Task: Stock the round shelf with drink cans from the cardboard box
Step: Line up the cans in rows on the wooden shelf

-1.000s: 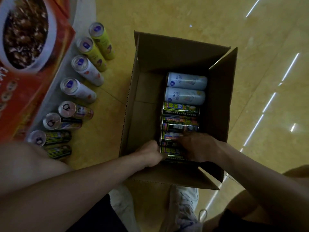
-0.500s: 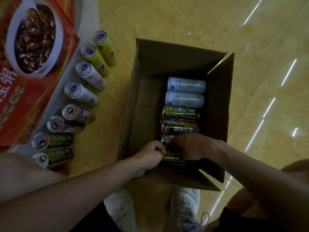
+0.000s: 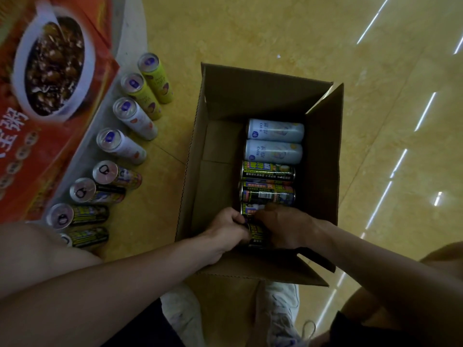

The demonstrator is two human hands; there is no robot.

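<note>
Cardboard box [image 3: 250,101] sat on the floor, flaps open, left half bare. Cans lay on their sides in one column along its right side: two white cans [image 3: 275,131] at the far end, black-and-yellow cans [image 3: 268,172] nearer. The nearest can [image 3: 255,234] was gripped by left hand [image 3: 225,229] and right hand [image 3: 288,229] (label mostly hidden). Eight shelf cans [image 3: 130,116] stood in a curved row at the round shelf [image 3: 130,28] rim.

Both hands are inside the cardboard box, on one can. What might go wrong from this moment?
1. The left hand and right hand share one grip on the black can, which lies tight against the next can; it may slip and drop back, denting others.
2. The left knee is close to the row of cans by the shelf, so rising could topple the nearest one.
</note>
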